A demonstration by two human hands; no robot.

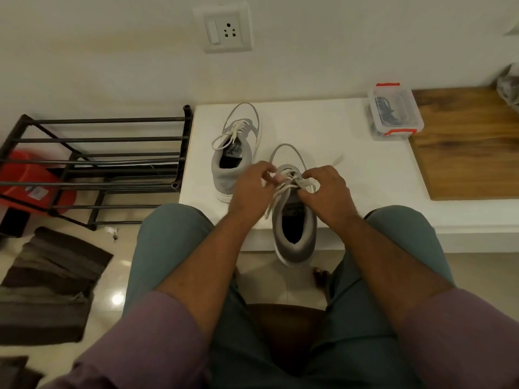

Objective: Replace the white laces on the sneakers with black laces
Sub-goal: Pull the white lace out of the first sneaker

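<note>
Low white counter [351,153] against the wall, its right end cut off by the frame edge, a brown wooden board [463,147] laid on its right part. Black metal shoe rack [98,161] on the floor to the left, a red plastic tub [25,181] half hidden behind its bars. Striped brown floor mat [47,284] lower left, cropped at the frame edge.

Nearer grey-and-white sneaker [293,211] at the counter's front edge, heel overhanging toward the knees, toe pointing at the wall. Second grey-and-white sneaker [238,147] further back and to the left, laced, its bow lying loose over the tongue.

Left hand [250,186] with fingers curled, grip pinching the white lace [276,196] of the nearer sneaker at its upper eyelets. Right hand [325,189] likewise curled, grip narrow on the same lace beside the tongue; exact fingertip contact blurred and hard to make out.

Clear plastic box with red clips [394,112] at the counter's back, touching the board's corner, lid on; dark cords inside, probably the black laces [389,110], not clearly legible through the plastic.
</note>
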